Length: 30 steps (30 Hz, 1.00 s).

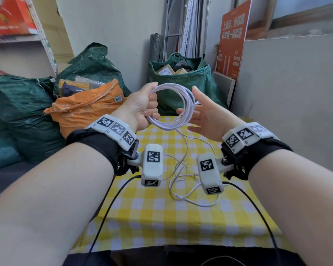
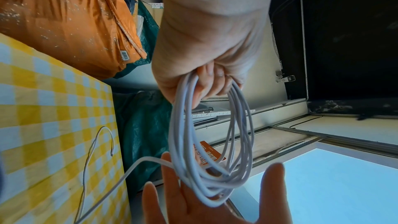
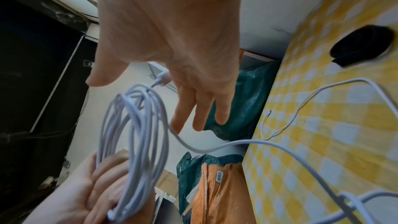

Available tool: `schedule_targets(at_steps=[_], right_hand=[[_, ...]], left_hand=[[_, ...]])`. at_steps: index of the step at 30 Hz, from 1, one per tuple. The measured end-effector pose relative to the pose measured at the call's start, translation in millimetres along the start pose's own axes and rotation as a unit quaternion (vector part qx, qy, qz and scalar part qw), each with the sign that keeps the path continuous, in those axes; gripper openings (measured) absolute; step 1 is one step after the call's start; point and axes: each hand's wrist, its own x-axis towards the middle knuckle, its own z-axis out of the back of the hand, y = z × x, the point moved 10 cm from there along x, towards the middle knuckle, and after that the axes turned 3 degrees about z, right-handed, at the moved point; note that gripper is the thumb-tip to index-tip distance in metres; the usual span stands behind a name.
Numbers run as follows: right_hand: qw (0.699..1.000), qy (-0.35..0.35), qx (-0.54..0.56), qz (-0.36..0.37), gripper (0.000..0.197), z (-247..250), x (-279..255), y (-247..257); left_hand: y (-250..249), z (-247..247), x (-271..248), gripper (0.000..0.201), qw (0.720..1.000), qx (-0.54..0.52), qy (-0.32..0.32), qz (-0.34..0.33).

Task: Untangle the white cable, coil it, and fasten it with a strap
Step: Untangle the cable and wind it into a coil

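Note:
My left hand [image 1: 142, 106] grips one side of the white cable coil [image 1: 189, 104], several loops held upright above the table's far edge. My right hand [image 1: 206, 116] is open beside the coil's other side, fingers straight, and the loops brush its fingers [image 2: 170, 173]. From the left wrist, the coil [image 2: 243, 142] hangs from my curled left fingers [image 2: 206, 77]. A loose tail [image 1: 181, 169] runs from the coil down to the yellow checked tablecloth [image 1: 161, 217] in slack curves. A white plug [image 3: 160, 78] sticks out at the coil [image 3: 140, 142]. A rolled black strap [image 3: 361, 45] lies on the cloth.
Green sacks [image 1: 181, 81] and an orange sack [image 1: 85, 110] crowd the floor behind and left of the table. An orange sign [image 1: 233, 37] leans against the back wall, and a grey wall [image 1: 286, 93] stands close on the right. Black camera leads [image 1: 108, 208] cross the table's front.

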Motion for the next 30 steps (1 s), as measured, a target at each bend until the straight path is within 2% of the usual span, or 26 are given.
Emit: schedule_targets(at_steps=[2, 4, 8, 10, 13, 16, 21, 27, 30], right_hand=[[1.0, 0.006, -0.021, -0.001, 0.06, -7.1, 1.4, 1.1], [0.999, 0.015, -0.029, 0.009, 0.055, -15.5, 2.2, 4.7], [0.999, -0.022, 0.028, 0.032, 0.016, -18.4, 0.9, 15.3], [0.998, -0.036, 0.034, 0.029, 0.007, -15.5, 1.8, 15.7], [0.999, -0.033, 0.033, 0.028, 0.012, -13.0, 4.1, 16.5], [0.999, -0.04, 0.029, 0.022, 0.003, -9.4, 6.4, 17.1], [0.998, -0.058, 0.006, 0.005, 0.012, -3.3, 8.2, 13.5], [0.976, -0.146, -0.15, 0.058, 0.009, 9.8, 4.2, 28.6], [0.96, -0.127, -0.238, 0.073, 0.013, 3.7, 0.1, 38.1]], left_hand=[[2.3, -1.5, 1.5, 0.049, 1.0, -0.002, -0.001, 0.001], [5.5, -3.6, 3.1, 0.049, 1.0, 0.006, 0.004, 0.004], [11.2, -7.1, 4.2, 0.051, 0.999, 0.044, 0.019, 0.016], [12.6, -7.7, 3.3, 0.051, 0.997, 0.065, 0.023, 0.018], [14.5, -10.6, 3.3, 0.056, 0.996, 0.074, 0.039, 0.019], [18.1, -14.1, 3.4, 0.061, 0.994, 0.083, 0.061, 0.024], [24.7, -16.3, -0.5, 0.058, 0.991, 0.097, 0.086, 0.029], [30.4, -20.8, -5.5, 0.055, 0.981, 0.144, 0.123, 0.043], [28.3, -24.2, -11.2, 0.049, 0.971, 0.178, 0.155, 0.038]])
